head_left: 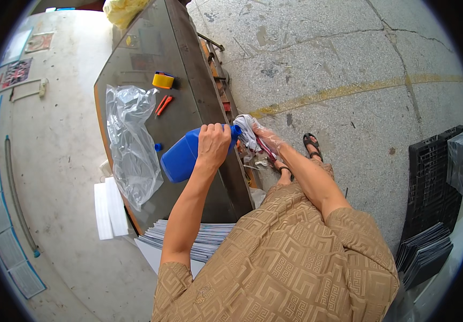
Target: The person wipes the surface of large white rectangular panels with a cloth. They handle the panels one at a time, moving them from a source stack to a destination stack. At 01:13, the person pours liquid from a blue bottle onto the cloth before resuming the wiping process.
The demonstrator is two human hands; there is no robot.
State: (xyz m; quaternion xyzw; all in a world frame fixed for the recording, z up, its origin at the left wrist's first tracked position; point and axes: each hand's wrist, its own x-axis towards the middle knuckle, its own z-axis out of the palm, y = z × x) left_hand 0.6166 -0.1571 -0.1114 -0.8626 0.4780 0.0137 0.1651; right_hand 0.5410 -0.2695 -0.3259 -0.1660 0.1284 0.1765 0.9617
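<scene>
My left hand is closed around the handle of a blue plastic jug. The jug lies tipped over the table edge, its uncapped mouth pointing right. Against that mouth is a bunched white cloth with dark red parts, gripped in my right hand, which seems to wear a thin clear plastic glove. A small blue cap rests on the dark table beside the jug. Left of it spreads a crumpled clear plastic bag. Whether liquid flows from the jug cannot be made out.
Farther up the table are a red-handled tool and a yellow and blue tape roll. A stack of sheets sits near my body, with white foam pieces at left. A black pallet stands on the right.
</scene>
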